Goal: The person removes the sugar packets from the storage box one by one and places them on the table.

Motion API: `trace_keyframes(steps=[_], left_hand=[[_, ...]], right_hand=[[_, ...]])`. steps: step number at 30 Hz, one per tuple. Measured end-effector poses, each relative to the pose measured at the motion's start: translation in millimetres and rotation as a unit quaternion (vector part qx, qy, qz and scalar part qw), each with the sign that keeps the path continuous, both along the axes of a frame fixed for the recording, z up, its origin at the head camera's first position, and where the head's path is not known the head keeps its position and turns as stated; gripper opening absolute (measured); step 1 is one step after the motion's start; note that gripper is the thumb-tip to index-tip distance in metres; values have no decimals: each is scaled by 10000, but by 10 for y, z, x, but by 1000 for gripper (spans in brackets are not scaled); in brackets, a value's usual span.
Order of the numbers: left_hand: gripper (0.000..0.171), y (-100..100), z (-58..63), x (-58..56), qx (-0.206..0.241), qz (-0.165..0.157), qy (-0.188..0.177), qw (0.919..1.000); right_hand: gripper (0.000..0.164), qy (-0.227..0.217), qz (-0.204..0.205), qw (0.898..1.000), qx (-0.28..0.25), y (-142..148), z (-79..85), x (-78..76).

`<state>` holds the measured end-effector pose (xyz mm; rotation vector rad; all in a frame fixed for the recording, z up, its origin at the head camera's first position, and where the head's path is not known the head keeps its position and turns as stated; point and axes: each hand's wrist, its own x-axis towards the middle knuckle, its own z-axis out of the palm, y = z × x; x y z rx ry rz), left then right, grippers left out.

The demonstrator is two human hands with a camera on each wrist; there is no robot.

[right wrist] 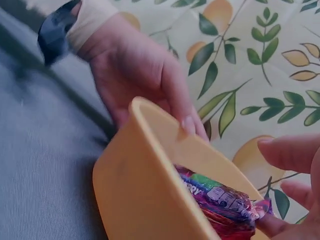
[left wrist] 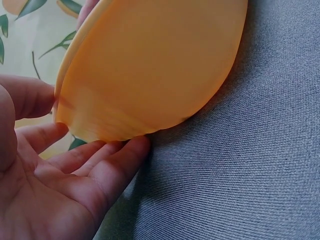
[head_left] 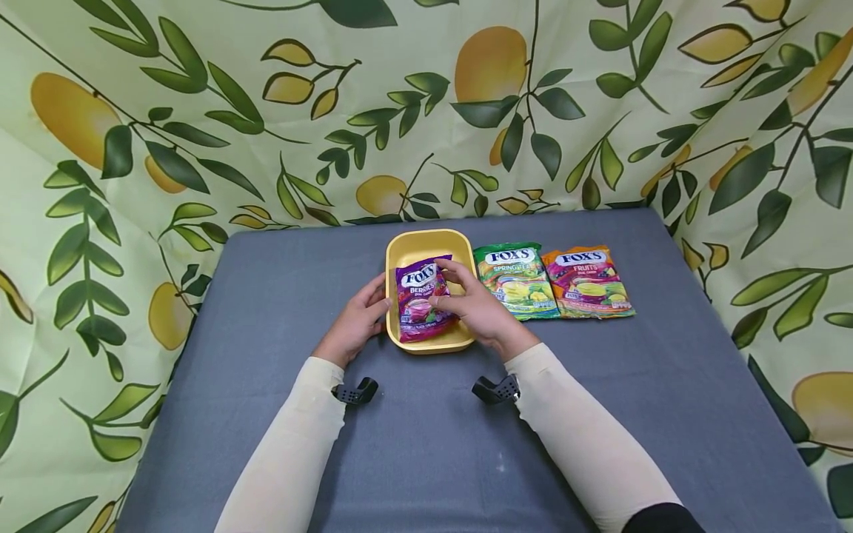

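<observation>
A yellow plastic tub [head_left: 432,348] stands on the table, with a purple Fox's Berries candy bag [head_left: 418,307] leaning inside it. At the tub's left side, my left hand [head_left: 358,317] grips the wall, thumb at the rim and fingertips against the outside, as the left wrist view shows. Over the bag's right edge is my right hand [head_left: 483,307], its fingers relaxed and apart. One fingertip touches the bag's crimped end [right wrist: 260,209] in the right wrist view, while other fingers stand off it. The bag's lower part is hidden by the tub wall there.
Right of the tub lie a green Fox's Spring Tea bag [head_left: 518,285] and an orange-and-purple Fox's Fruits bag [head_left: 589,285], side by side. They rest on a grey cloth-covered table [head_left: 293,296]. A leaf-and-fruit patterned curtain [head_left: 413,96] encloses the back and sides.
</observation>
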<state>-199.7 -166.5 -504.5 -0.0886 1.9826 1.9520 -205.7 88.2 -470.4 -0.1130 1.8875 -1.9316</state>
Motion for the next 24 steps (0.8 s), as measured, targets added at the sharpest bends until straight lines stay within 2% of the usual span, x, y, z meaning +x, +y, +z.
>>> trace_keyframes(steps=[3,12,19,24], left_hand=[[63,-3,-7,-2,16,6,-2,10000],[62,5,4,-2,-95,36,-97,9999],[63,0,-1,-5,-57,62,-89,9999],[63,0,-18,1,75,-44,103,9999]], right_hand=[[74,-66,-58,9999,-49,-1,-1,-2],[68,-341,-135,9989,296,-55,-11,-32],[73,-426,-46,9990,-131,-33,-13,-36],[77,-436,-150,9986,-241,-14,-29,-31]])
